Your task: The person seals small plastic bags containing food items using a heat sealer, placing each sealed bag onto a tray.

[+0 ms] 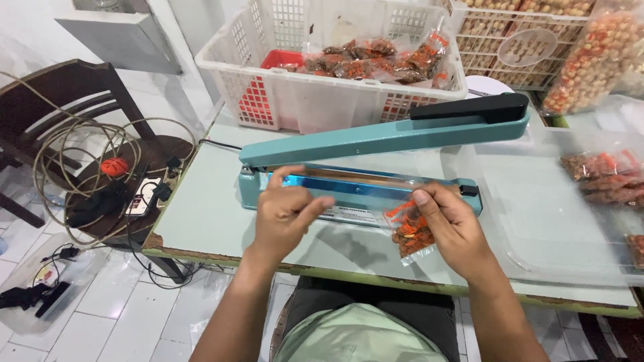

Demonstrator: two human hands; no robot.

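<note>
Clear snack bag [410, 231], open mouth on sealer [365, 191].

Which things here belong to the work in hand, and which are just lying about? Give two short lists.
In use:
left hand and right hand holding the clear snack bag
teal heat sealer, arm raised
white basket of filled bags
filled bags at right

Lying about:
wooden chair
coiled cable
plastic tub on the floor

Table [201, 221]: pale top standing with chipped front edge.
Sealer [376, 184]: teal, sitting mid-table, arm raised.
Basket [315, 100]: white, resting behind sealer.
Snack bags [600, 177]: lying at right edge.
</note>
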